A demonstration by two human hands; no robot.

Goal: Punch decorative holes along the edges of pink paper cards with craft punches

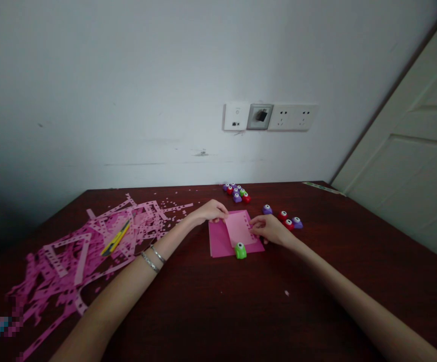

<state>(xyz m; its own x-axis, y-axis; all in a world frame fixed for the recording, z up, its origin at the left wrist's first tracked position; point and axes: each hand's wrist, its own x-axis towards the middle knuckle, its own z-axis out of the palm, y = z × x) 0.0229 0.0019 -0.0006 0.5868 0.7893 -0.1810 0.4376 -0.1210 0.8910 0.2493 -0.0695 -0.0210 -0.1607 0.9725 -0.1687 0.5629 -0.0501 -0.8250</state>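
Observation:
A light pink paper sheet (238, 229) with a row of small punched holes along its right side lies over darker pink paper (218, 241). My left hand (212, 211) pinches the light sheet at its upper left corner. At the right edge, my right hand (269, 229) has its fingers closed on the same sheet by the holes. A green craft punch (240, 250) sits at the lower edge of the papers, in front of both hands. Just beyond my right hand are a purple punch (267, 209) and red punches (282, 216).
Cut pink paper strips (86, 241) and punched bits cover the table's left side, with a yellow utility knife (116, 238) on top. Several coloured punches (236, 192) cluster near the wall. A ruler-like strip (324, 188) lies at the back right. Sockets (291, 117) are on the wall.

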